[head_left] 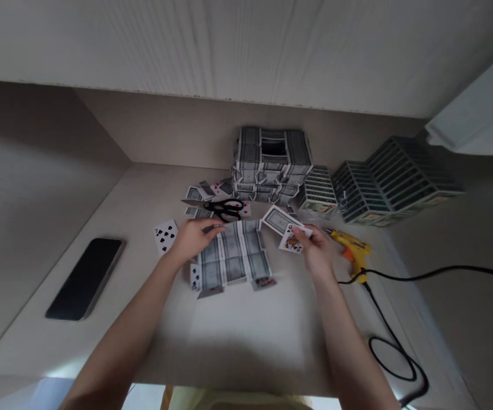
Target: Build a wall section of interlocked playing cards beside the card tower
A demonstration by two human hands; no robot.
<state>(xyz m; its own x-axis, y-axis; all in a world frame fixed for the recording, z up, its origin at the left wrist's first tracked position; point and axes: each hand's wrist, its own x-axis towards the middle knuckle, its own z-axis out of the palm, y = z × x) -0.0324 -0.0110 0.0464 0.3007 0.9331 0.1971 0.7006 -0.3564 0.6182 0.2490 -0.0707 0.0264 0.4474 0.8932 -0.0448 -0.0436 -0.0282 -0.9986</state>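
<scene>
Two playing cards are pinched in my right hand (317,250): a face-up picture card (292,239) under the thumb and a grey-backed card (278,220) that fans out to the left. In front of me lies a panel of joined grey-backed cards (233,256), with some end cards folded outward. My left hand (193,239) is closed at the panel's upper left corner. A small dark edge shows between its fingertips, too little to name. Black-handled scissors (225,206) rest on loose cards just beyond the panel. A seven of spades (165,236) lies left of my left hand.
At the back stands a boxy structure built of cards (272,162). Several packed card decks (400,182) are stacked at the right. A yellow glue gun (353,250) with a black cable (434,269) lies right of my right hand. A phone (85,279) is on the left.
</scene>
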